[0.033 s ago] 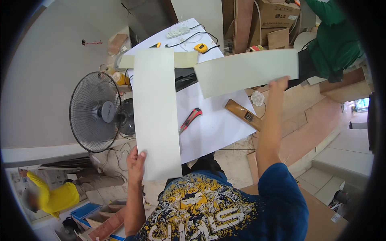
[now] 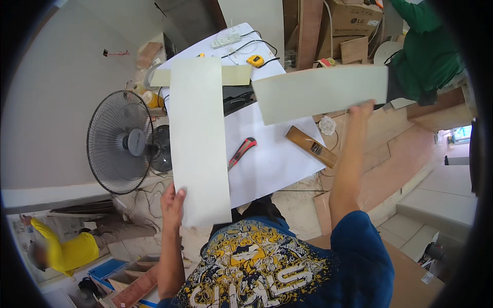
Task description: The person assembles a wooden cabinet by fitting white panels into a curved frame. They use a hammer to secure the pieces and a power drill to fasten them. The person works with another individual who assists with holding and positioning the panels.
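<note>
My left hand (image 2: 173,205) grips the near left edge of a long white panel (image 2: 199,138), thumb on top, and the panel reaches away over the table. The right hand (image 2: 362,109) is closed on the near edge of a second white panel (image 2: 318,95), close to its right end. This panel is held out crosswise to the right, overhanging the white table (image 2: 277,177). Between the panels lies a red-and-black utility knife (image 2: 242,152). A wooden hand plane (image 2: 310,146) rests at the table's right edge. A pale yellowish strip (image 2: 237,75) passes behind the long panel.
On the table's far end are a yellow tape measure (image 2: 255,61) and a white power strip (image 2: 226,41) with cords. A black fan (image 2: 119,142) stands left. One person in green (image 2: 431,59) is at far right, another in yellow (image 2: 77,250) at lower left. Cardboard box (image 2: 354,25) behind.
The right panel and my right hand have shifted slightly to the right. The long panel in my left hand has moved a little away from me. Both grips stay the same.
</note>
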Tool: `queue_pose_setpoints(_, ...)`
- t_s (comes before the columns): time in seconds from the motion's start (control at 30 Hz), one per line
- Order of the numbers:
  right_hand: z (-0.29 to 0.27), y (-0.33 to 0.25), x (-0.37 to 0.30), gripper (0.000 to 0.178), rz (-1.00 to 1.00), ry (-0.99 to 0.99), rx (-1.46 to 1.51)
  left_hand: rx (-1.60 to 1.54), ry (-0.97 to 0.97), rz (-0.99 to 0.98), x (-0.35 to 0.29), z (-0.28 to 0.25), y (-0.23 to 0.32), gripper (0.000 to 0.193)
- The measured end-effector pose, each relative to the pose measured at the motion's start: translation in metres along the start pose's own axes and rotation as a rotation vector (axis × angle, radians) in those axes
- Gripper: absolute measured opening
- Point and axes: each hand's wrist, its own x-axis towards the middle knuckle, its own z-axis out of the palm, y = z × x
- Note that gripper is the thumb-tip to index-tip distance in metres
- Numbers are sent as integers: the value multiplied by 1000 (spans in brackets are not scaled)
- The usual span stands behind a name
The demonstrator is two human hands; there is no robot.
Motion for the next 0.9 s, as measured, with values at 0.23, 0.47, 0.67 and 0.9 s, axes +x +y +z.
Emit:
queue_pose_setpoints(0.23,-102,-143,-57,61,-49,14,-258,-60,-217,-72,110,92,-44,40)
queue_pose_setpoints(0.47,-200,-179,-133,58,19,-87,-269,-235,-421,-273,161,180,-128,40)
queue_pose_setpoints(0.67,-195,-194,-174,65,14,-253,-239,-34,-325,-227,154,204,-140,36)
queue_pose_setpoints(0.9,-66,-168,-215,47,-51,-354,-221,575,-9,535,111,168,-134,36)
